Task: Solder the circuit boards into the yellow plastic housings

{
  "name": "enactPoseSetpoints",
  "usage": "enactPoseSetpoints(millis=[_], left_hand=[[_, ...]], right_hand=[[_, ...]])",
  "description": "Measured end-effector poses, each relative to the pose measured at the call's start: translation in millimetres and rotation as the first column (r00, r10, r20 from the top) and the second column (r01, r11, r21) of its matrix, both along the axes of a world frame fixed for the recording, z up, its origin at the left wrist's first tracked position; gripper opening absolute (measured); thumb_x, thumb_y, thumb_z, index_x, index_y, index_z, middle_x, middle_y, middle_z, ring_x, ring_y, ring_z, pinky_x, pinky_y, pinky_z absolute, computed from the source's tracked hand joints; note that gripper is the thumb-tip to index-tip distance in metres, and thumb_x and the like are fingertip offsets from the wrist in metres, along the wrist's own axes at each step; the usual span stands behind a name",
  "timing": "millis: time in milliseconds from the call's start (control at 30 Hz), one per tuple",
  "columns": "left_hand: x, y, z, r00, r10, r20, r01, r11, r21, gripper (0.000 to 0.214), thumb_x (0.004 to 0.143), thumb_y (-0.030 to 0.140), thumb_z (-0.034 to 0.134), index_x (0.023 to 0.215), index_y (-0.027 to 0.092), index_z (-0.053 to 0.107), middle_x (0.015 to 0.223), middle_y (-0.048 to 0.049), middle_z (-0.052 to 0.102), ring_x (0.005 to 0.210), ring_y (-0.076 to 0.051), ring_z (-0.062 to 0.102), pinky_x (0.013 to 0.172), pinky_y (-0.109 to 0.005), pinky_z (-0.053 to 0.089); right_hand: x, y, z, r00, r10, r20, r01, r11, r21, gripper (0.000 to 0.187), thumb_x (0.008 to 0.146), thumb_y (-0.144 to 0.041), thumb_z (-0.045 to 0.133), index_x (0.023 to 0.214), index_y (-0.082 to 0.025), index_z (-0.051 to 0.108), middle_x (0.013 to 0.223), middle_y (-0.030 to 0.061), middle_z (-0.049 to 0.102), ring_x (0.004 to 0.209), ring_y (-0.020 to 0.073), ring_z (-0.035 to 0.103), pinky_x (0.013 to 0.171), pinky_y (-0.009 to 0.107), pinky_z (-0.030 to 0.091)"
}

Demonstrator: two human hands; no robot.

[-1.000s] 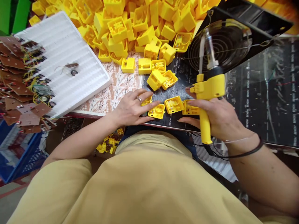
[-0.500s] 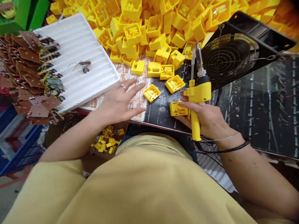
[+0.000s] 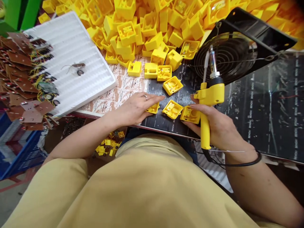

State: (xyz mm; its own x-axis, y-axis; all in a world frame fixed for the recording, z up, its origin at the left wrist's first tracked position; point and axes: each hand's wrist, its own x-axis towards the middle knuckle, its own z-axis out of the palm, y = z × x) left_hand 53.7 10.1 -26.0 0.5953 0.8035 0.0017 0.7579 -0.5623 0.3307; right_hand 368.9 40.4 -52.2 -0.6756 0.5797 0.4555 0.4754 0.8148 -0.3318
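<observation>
My left hand (image 3: 135, 108) is closed around a small yellow plastic casing (image 3: 154, 108) near the table's front edge, its fingers covering much of it. In my right hand (image 3: 217, 125) is a yellow soldering gun (image 3: 212, 94), its metal tip pointing up and away from me. The thumb and fingers of that hand also touch a yellow casing (image 3: 190, 114) beside the gun's handle. Between my hands lies another open casing (image 3: 172, 109), with a further one (image 3: 173, 85) just behind it.
A large heap of yellow casings (image 3: 149, 25) fills the back. A black fan (image 3: 225, 57) leans at the right. On the left, a white ribbed foam board (image 3: 76, 41) carries one small wired part (image 3: 79, 69), with brown circuit boards (image 3: 21, 82) piled alongside. A blue crate (image 3: 26, 152) stands below.
My left hand has moved right and toward me, from open fingers onto a casing. A casing now lies between the hands. My right hand, with the soldering gun, has shifted slightly right.
</observation>
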Motion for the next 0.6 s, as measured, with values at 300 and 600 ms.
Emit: enactPoseSetpoints(millis=[300,600], left_hand=[[38.6,14.7,-19.7,0.994,-0.056,0.095,0.054,0.998,0.029,0.053,0.096,0.038,0.072,0.137,0.007,0.062,0.129,-0.0201,0.071,0.125,-0.032,0.063,0.109,-0.043,0.050],[-60.1,-4.3,34.1,0.912,0.369,-0.177,-0.330,0.919,0.216,0.037,0.103,0.033,0.053,0.130,0.014,0.070,0.127,-0.0155,0.073,0.120,-0.031,0.064,0.101,-0.051,0.052]], right_hand=[[-14.6,-9.0,-12.6,0.998,-0.006,-0.062,0.007,1.000,0.007,0.061,0.095,-0.031,0.074,0.148,-0.026,0.044,0.119,0.0111,0.076,0.100,0.0257,0.078,0.079,0.032,0.067],[-28.3,4.6,-13.3,0.984,-0.012,-0.176,0.029,0.995,0.092,0.087,0.081,-0.036,0.087,0.156,-0.040,0.042,0.121,0.0113,0.076,0.104,0.0358,0.077,0.076,0.049,0.070]])
